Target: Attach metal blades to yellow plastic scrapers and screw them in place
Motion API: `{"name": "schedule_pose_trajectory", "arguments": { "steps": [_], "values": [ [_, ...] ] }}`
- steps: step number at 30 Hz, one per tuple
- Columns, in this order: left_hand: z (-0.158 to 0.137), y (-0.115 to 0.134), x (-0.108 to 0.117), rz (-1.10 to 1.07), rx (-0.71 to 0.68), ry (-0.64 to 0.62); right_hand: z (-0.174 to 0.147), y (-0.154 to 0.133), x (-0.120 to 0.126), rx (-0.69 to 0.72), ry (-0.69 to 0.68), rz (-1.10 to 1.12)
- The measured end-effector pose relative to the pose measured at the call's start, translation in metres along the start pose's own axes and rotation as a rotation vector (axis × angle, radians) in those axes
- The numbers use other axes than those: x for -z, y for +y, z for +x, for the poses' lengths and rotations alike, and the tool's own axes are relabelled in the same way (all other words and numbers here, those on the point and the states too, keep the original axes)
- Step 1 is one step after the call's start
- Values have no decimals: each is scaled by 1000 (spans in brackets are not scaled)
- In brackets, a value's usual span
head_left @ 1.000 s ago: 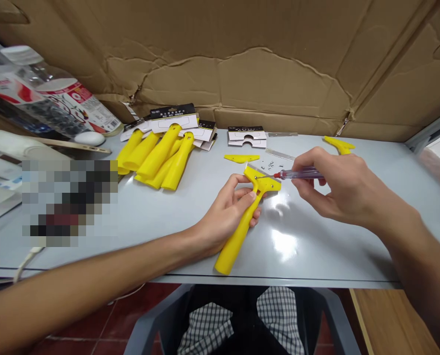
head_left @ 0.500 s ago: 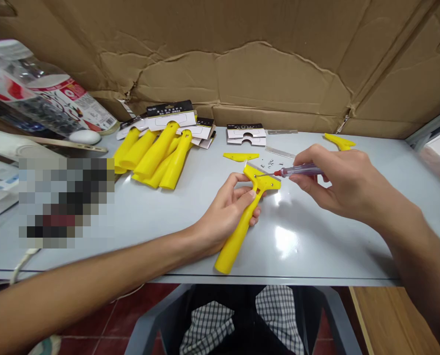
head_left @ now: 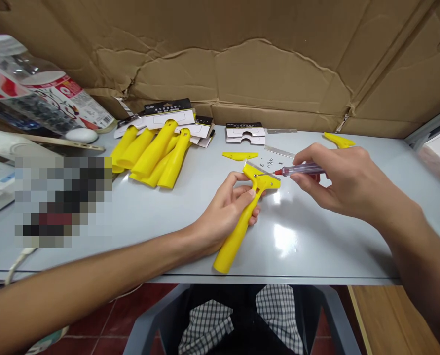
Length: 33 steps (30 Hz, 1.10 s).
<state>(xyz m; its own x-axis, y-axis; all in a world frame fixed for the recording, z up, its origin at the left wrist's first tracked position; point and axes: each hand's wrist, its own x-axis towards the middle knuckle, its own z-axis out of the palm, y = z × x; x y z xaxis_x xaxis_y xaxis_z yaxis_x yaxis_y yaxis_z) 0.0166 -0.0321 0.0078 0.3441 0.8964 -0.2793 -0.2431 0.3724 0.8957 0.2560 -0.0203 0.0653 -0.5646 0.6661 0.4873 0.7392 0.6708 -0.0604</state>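
Observation:
My left hand (head_left: 232, 209) is closed around a yellow scraper (head_left: 238, 230) near its neck, the long handle slanting down toward the table's front edge. A metal blade edge shows along the top of the scraper's head. In my right hand (head_left: 338, 180) is a screwdriver (head_left: 301, 169) with a clear handle and a red collar, gripped between thumb and fingers. Its thin shaft points left, the tip at the screw on the left side of the head. Behind the head lie a yellow clamp strip (head_left: 239, 156), several small screws (head_left: 270, 161) and a loose blade (head_left: 279, 151).
Several yellow handles (head_left: 152, 157) with black-and-white cards are piled at left. More cards (head_left: 245, 133) and another blade (head_left: 282, 130) lie at the back, a yellow scraper head (head_left: 338, 140) at back right. Bottles (head_left: 62, 98) and a white mouse (head_left: 81, 135) stand left; cardboard (head_left: 272, 74) walls the back.
The view has shifted very slightly. Both hands keep their places, with the screwdriver tip still at the same screw on the scraper.

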Motion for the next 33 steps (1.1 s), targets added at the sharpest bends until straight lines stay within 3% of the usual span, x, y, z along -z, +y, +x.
{"name": "schedule_pose_trajectory", "arguments": {
  "steps": [5, 11, 17, 22, 29, 33],
  "values": [
    [0, 0, 0, 14, 7, -1, -1, -3, 0, 17, -17, 77],
    [1, 0, 0, 21, 3, -10, 1, -3, 1, -1, -28, -3],
    [1, -1, 0, 19, 1, -10, 1, -5, 1, 33, -37, 66],
    [2, -2, 2, 14, -4, -11, 0, -2, 0, -15, -33, -38],
    [1, -1, 1, 5, 2, -11, 1, -4, 2, 22, -32, 84],
    [2, -2, 2, 0, 1, -4, 1, -4, 1, -12, -35, 17]
  ]
}}
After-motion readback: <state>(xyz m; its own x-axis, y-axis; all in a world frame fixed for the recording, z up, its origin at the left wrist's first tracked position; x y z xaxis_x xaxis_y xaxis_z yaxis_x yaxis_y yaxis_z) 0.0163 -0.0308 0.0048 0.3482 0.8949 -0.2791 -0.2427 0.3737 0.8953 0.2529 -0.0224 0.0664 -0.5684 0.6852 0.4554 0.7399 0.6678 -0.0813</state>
